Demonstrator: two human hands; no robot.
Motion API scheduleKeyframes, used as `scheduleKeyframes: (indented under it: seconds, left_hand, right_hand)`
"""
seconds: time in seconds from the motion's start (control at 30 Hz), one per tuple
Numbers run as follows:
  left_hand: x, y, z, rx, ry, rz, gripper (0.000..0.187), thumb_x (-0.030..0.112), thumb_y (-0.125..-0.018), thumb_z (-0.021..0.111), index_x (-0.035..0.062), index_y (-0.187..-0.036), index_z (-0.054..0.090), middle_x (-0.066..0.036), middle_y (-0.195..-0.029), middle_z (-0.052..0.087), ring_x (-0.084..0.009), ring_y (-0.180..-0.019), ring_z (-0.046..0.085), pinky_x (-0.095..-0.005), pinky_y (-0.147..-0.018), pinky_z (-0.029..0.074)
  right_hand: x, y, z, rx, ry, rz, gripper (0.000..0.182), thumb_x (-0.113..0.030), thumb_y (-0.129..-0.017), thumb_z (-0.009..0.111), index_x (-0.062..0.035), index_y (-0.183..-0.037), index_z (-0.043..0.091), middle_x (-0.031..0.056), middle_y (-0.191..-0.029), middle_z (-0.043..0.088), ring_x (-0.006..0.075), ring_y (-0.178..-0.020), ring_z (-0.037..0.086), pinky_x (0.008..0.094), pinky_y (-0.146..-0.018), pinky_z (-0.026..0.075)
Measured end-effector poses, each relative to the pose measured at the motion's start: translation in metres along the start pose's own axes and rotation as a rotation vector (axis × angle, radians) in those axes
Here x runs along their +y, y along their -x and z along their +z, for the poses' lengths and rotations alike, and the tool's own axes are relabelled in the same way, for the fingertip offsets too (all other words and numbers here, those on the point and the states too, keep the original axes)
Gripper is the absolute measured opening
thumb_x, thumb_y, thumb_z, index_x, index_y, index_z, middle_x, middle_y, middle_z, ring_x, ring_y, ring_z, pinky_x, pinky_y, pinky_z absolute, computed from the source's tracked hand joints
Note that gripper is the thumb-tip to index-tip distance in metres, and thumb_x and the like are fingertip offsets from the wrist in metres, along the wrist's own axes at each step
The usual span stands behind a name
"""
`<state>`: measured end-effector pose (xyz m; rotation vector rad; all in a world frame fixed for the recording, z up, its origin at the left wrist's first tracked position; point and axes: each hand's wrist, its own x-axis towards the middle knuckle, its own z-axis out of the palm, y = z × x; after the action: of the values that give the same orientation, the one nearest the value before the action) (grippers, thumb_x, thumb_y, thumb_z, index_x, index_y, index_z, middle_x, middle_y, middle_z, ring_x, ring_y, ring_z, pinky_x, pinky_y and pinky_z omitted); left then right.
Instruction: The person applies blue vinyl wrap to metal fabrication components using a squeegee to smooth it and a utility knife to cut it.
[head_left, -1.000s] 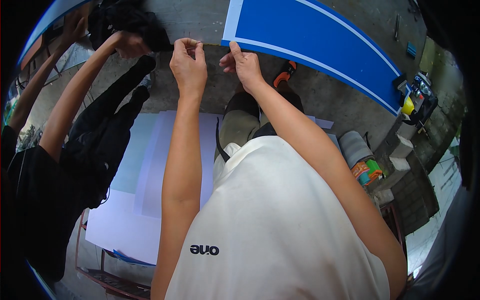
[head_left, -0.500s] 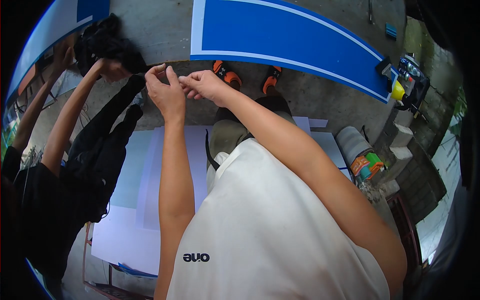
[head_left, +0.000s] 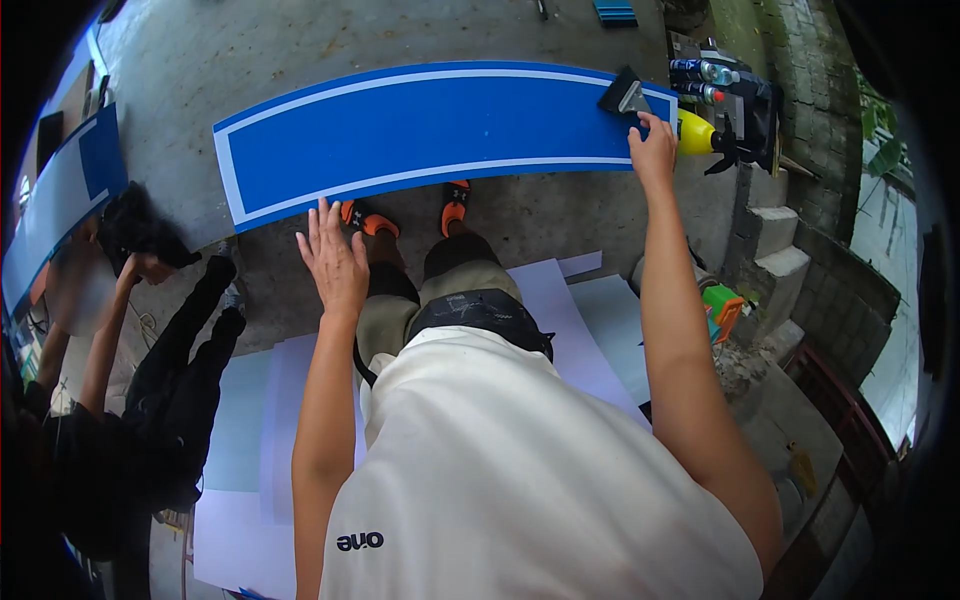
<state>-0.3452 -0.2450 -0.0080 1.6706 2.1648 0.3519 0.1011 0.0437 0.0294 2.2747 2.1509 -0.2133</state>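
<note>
A long blue panel with a white border [head_left: 420, 125] lies across the grey work surface. My left hand [head_left: 336, 262] is open, fingers spread, palm down, with its fingertips at the panel's near edge toward the left end. Near the panel's right end is a squeegee with a black blade and a metallic holder [head_left: 628, 95]. My right hand [head_left: 653, 152] is there, its curled fingers closed at the handle end; the grip itself is partly hidden. The blade points away from me, over the blue face and border.
A yellow bottle [head_left: 695, 132] and a black caddy [head_left: 760, 125] with cans stand beyond the panel's right end. Another person in black [head_left: 170, 390] works at left by a second blue-and-white panel [head_left: 95, 165]. White sheets [head_left: 240, 545] lie behind me.
My hands were together, fingers meeting, and have now parted. The left has come to the panel's near edge, the right to the squeegee. My view has shifted right and back.
</note>
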Motion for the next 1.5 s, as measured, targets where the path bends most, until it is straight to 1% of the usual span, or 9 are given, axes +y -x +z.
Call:
scheduleKeyframes:
  seconds: [0.03,0.17,0.37,0.6,0.73,0.93,1.13,1.17,1.5]
  left_hand:
    - [-0.001,0.001,0.005,0.059,-0.063,-0.091,0.066,0.017,-0.097,0.065,0.0103,-0.157,0.037,-0.014,-0.165,0.037,-0.0344,-0.154,0.031,-0.0567,-0.125,0.018]
    - [0.006,0.006,-0.004,0.163,-0.180,-0.287,0.069,0.019,-0.096,0.066,0.0104,-0.158,0.037,-0.016,-0.165,0.037,-0.0364,-0.152,0.033,-0.0590,-0.123,0.020]
    - [0.045,0.026,-0.009,0.093,-0.172,-0.229,0.068,0.021,-0.094,0.069,0.0117,-0.155,0.040,-0.019,-0.162,0.039,-0.0371,-0.149,0.038,-0.0588,-0.121,0.025]
    - [0.107,0.045,0.013,-0.047,-0.031,-0.225,0.069,0.015,-0.091,0.068,0.0097,-0.154,0.040,-0.021,-0.165,0.033,-0.0395,-0.153,0.031,-0.0584,-0.124,0.020]
    - [0.129,0.013,0.023,-0.037,-0.050,-0.072,0.070,0.010,-0.092,0.064,0.0084,-0.156,0.037,-0.018,-0.169,0.028,-0.0392,-0.155,0.027,-0.0596,-0.125,0.016]
    - [0.131,-0.022,0.045,-0.121,-0.100,-0.059,0.075,0.011,-0.094,0.061,0.0054,-0.161,0.028,-0.018,-0.169,0.027,-0.0377,-0.157,0.022,-0.0590,-0.126,0.014]
    - [0.127,-0.022,0.054,-0.143,-0.084,-0.101,0.077,0.012,-0.095,0.061,0.0024,-0.162,0.025,-0.020,-0.169,0.027,-0.0378,-0.158,0.019,-0.0596,-0.126,0.013]
    - [0.129,-0.022,0.054,-0.154,-0.105,-0.110,0.077,0.012,-0.095,0.061,0.0024,-0.162,0.025,-0.020,-0.169,0.026,-0.0377,-0.158,0.019,-0.0602,-0.126,0.013]
    - [0.129,-0.021,0.055,-0.157,-0.140,-0.126,0.079,0.011,-0.095,0.062,0.0073,-0.163,0.023,-0.019,-0.169,0.025,-0.0366,-0.158,0.019,-0.0617,-0.125,0.013]
  right_hand:
    - [0.015,-0.010,-0.001,-0.035,0.077,-0.007,0.050,-0.020,-0.088,0.076,-0.0109,-0.136,0.064,0.0130,-0.137,0.060,0.0356,-0.129,0.052,0.0464,-0.112,0.041]
    - [0.051,-0.040,0.015,-0.034,0.166,-0.148,0.065,-0.026,-0.086,0.080,-0.0138,-0.145,0.056,0.0111,-0.136,0.061,0.0354,-0.129,0.053,0.0517,-0.111,0.040]
    - [0.072,-0.071,0.041,-0.151,-0.075,-0.205,0.047,-0.019,-0.091,0.075,-0.0129,-0.136,0.063,0.0148,-0.123,0.067,0.0385,-0.117,0.062,0.0498,-0.100,0.049]
    - [-0.048,0.028,-0.041,-0.354,-0.132,-0.506,0.055,-0.015,-0.090,0.073,-0.0112,-0.143,0.059,0.0123,-0.109,0.066,0.0357,-0.098,0.068,0.0442,-0.085,0.055]
    - [-0.116,0.100,-0.026,-0.365,-0.063,-0.888,0.056,-0.006,-0.089,0.064,-0.0103,-0.144,0.057,0.0114,-0.105,0.068,0.0302,-0.099,0.069,0.0438,-0.085,0.054]
    - [-0.150,0.123,0.007,-0.267,-0.045,-0.866,0.040,-0.017,-0.092,0.064,-0.0077,-0.131,0.068,0.0110,-0.106,0.072,0.0292,-0.099,0.070,0.0423,-0.085,0.052]
    - [-0.093,0.100,-0.007,-0.238,0.020,-0.809,0.033,-0.018,-0.093,0.062,-0.0098,-0.124,0.071,0.0062,-0.096,0.072,0.0257,-0.093,0.070,0.0410,-0.079,0.049]
    - [-0.075,0.093,-0.016,-0.294,0.056,-0.774,0.043,-0.014,-0.093,0.060,-0.0129,-0.136,0.066,0.0074,-0.099,0.070,0.0252,-0.093,0.067,0.0409,-0.080,0.049]
    - [0.139,0.022,-0.054,-0.303,0.158,-0.699,0.056,0.002,-0.091,0.059,-0.0178,-0.143,0.061,0.0105,-0.111,0.071,0.0296,-0.105,0.067,0.0437,-0.094,0.051]
